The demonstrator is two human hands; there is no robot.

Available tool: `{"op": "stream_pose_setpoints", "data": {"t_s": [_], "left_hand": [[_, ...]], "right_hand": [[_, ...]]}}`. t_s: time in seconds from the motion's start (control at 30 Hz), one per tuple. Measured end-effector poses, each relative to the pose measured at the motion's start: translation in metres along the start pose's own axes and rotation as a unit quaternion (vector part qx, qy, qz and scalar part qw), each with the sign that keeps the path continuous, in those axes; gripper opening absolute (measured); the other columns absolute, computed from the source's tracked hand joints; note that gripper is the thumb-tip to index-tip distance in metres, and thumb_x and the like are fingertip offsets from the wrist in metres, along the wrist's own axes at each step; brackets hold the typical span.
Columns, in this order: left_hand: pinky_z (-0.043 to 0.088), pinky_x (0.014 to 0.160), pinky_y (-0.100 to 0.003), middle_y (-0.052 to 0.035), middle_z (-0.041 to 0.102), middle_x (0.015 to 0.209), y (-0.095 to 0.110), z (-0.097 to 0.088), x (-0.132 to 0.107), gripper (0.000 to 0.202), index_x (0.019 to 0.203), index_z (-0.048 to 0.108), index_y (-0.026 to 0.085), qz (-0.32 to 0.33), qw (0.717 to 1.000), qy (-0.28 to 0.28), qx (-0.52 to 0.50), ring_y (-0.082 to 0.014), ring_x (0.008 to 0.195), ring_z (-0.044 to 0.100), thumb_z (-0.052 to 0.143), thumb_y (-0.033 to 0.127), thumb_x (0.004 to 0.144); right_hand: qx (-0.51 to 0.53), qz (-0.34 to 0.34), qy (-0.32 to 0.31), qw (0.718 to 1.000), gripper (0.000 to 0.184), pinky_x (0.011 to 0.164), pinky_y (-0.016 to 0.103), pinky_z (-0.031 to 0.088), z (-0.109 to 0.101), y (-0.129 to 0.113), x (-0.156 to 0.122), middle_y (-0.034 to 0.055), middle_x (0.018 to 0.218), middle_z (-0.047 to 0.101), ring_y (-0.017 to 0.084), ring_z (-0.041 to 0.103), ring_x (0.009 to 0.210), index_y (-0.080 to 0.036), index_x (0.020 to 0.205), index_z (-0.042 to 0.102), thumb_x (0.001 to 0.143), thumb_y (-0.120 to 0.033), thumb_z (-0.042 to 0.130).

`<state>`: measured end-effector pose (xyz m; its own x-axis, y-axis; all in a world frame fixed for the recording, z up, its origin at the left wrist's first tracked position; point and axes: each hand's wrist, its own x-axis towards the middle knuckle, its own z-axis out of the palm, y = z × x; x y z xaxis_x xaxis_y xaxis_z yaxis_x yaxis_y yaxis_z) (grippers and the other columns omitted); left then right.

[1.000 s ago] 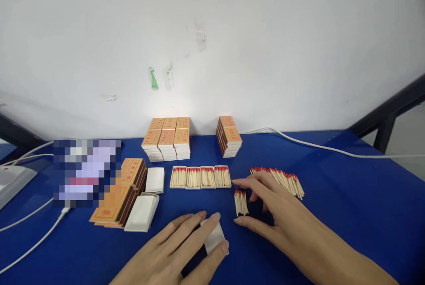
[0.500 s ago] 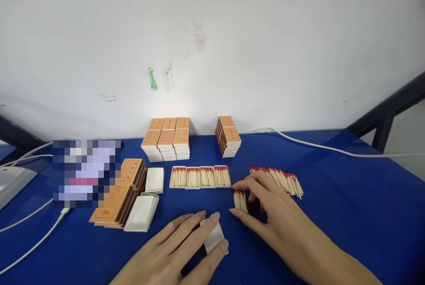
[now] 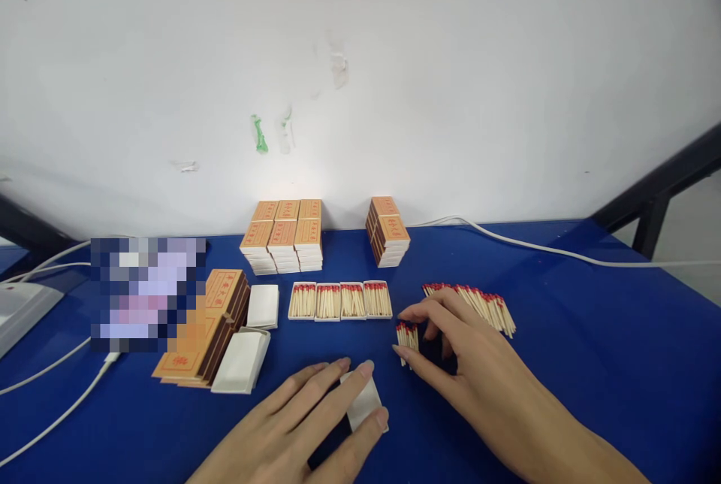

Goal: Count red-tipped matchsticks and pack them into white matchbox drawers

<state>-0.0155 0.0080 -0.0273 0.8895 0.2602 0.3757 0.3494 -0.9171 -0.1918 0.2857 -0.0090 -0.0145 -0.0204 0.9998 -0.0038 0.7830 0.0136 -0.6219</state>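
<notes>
Four trays (image 3: 353, 319) stand filled with matches in a row on the table (image 3: 591, 364), while the white tray (image 3: 365, 401) under the spread, open left hand (image 3: 293, 424) looks unfilled, and white tray stacks (image 3: 236, 365) wait at left. The right hand (image 3: 472, 356) curves round a small match bunch (image 3: 408, 335), whether gripping I cannot tell; a loose match fan (image 3: 487, 307) lies unboxed beyond.
</notes>
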Motion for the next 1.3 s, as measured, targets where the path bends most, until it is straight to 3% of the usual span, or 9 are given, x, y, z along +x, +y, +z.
{"op": "stream_pose_setpoints", "data": {"t_s": [0.47,0.87,1.1,1.3], "left_hand": [[0.065,0.115,-0.043,-0.0118,0.069,0.166,-0.002,0.000,-0.002,0.052,0.167,0.064,0.030,0.005,1.000,-0.007,0.018,-0.0296,0.151,0.069,0.039,0.018,0.124],[0.067,0.111,-0.045,-0.0135,0.070,0.163,0.000,-0.002,0.002,0.053,0.164,0.068,0.029,0.004,1.000,-0.007,0.004,-0.0316,0.146,0.073,0.040,0.012,0.122],[0.069,0.108,-0.047,-0.0140,0.073,0.160,-0.001,0.002,0.003,0.050,0.159,0.073,0.028,-0.004,1.000,0.006,-0.009,-0.0328,0.143,0.075,0.044,0.013,0.121],[0.068,0.110,-0.044,-0.0113,0.073,0.160,-0.002,-0.004,0.005,0.052,0.159,0.072,0.029,-0.005,1.000,0.001,-0.004,-0.0299,0.143,0.076,0.040,0.014,0.122]], "right_hand": [[0.001,0.012,0.028,1.000,0.019,0.089,0.040,0.064,0.001,0.000,-0.001,0.0058,0.132,0.068,0.023,0.072,0.099,-0.032,0.123,0.075,0.109,-0.042,0.069],[0.006,-0.001,0.011,1.000,0.011,0.087,0.039,0.064,-0.002,-0.007,-0.001,0.0038,0.118,0.073,0.023,0.074,0.096,-0.032,0.116,0.077,0.109,-0.037,0.070],[0.000,0.014,0.064,0.998,0.019,0.081,0.041,0.064,0.009,-0.009,-0.003,0.0066,0.121,0.069,0.024,0.073,0.094,-0.030,0.118,0.074,0.112,-0.045,0.064],[-0.007,0.014,0.103,0.995,0.020,0.075,0.040,0.063,0.022,-0.009,-0.001,0.0079,0.119,0.066,0.024,0.074,0.092,-0.028,0.126,0.067,0.110,-0.040,0.063]]}}
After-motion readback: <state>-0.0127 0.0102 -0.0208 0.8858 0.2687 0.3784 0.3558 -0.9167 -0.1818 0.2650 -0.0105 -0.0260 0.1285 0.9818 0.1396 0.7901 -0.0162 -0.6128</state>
